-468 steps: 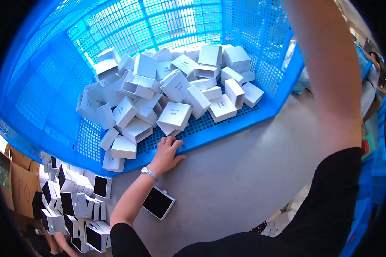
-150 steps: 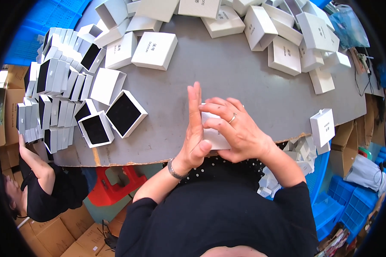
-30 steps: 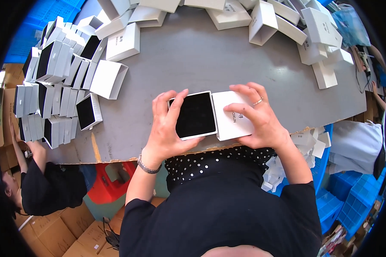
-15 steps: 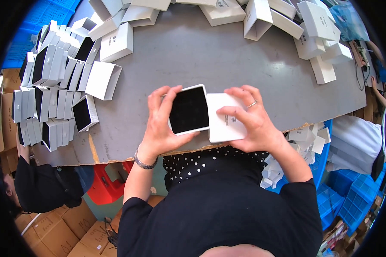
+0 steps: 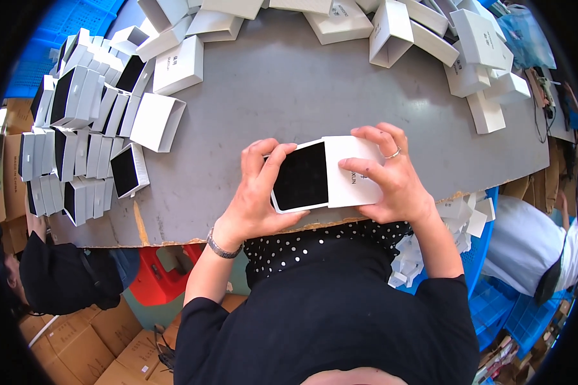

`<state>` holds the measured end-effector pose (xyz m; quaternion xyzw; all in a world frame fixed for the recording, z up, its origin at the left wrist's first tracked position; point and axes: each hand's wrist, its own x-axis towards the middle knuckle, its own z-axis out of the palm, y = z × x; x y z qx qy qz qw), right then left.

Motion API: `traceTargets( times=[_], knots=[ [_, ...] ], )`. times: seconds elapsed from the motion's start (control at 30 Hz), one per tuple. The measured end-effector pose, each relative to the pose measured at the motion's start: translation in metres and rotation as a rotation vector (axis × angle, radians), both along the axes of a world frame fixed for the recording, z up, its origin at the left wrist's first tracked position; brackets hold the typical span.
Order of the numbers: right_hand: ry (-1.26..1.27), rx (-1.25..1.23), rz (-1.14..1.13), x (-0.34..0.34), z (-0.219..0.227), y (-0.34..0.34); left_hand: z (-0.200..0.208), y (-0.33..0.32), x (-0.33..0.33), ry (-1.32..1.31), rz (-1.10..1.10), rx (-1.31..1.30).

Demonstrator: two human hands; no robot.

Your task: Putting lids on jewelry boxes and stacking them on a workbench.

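My left hand [image 5: 255,191] grips a white box tray [image 5: 300,177] with a black inside or insert by its left end, thumb along the near edge. My right hand [image 5: 392,179] is closed on a white box sleeve [image 5: 350,192] with dark printing. The tray's right end sits inside the sleeve's left opening, so part of the tray is hidden. Both are held just above the near edge of the grey table [image 5: 270,83]. What the black surface is made of I cannot tell.
Stacked white trays with black faces [image 5: 77,96] fill the table's left side. Empty white sleeves [image 5: 392,35] lie along the far edge and right. Below the table at right, a blue crate [image 5: 478,256] holds white pieces [image 5: 410,260]. Other people [image 5: 70,276] are at both sides.
The tray and sleeve were edge to edge; now the tray's right end is inside the sleeve. Both hands have shifted slightly right.
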<state>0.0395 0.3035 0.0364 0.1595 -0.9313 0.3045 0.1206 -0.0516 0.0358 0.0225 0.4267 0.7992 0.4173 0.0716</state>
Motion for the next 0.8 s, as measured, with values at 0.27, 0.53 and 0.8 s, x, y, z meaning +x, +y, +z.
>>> traceTargets(
  times=[0.27,0.53,0.8],
  knots=[
    [-0.066,-0.097,0.042,-0.010,-0.001,-0.016,0.004,0.021,0.009,-0.383,0.211,0.432],
    [-0.152,0.003,0.027,-0.005,0.014,-0.035,-0.002,0.025,0.022,-0.247,0.232,0.284],
    [0.089,0.583,-0.416,-0.021,0.074,0.077,-0.001,-0.193,-0.057,0.403,1.208,-0.532]
  ],
)
